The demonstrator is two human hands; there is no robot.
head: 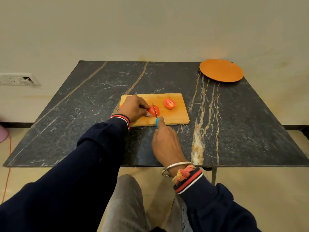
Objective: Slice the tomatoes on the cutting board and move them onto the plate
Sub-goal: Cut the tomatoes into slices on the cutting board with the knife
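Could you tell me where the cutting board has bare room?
Bare wood lies on the cutting board right of the tomato half and at its near-right corner. The left end is crowded: left hand, held tomato, knife.

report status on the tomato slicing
Left hand steadies tomato half, right hand grips knife, blade in it. Second half cut-side up on board. Plate holds nothing.

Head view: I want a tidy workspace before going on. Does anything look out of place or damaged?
The orange plate sits at the far right corner of the table, its rim seemingly at or past the edge, far from the cutting board. The wall socket at left looks broken open.
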